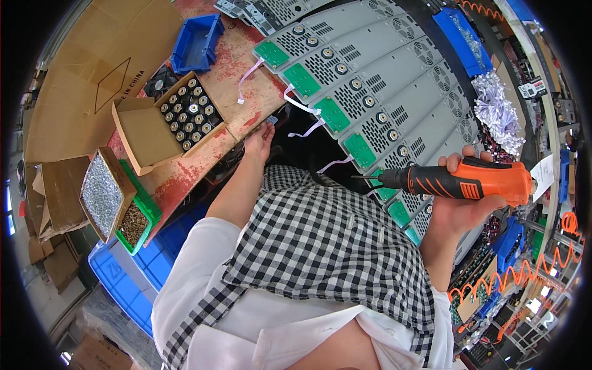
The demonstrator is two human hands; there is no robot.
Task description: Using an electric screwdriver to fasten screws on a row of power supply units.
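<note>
My right hand is wrapped round an orange and black cordless screwdriver, whose thin bit points left over the grey panels. My left hand is at the edge of the red worn bench, fingers drawn together. A small pale bluish piece shows at its fingertips, too small to name. Grey metal panels lie in an overlapping row, each with vent slots, round black-and-metal terminals and a green circuit board. White-and-pink cables with plugs hang from several boards.
On the bench, an open cardboard box holds rows of terminals beside a blue bin. A box of silvery small parts and a green bin of brownish hardware are at left. White cables are bundled at right, near coiled orange hoses.
</note>
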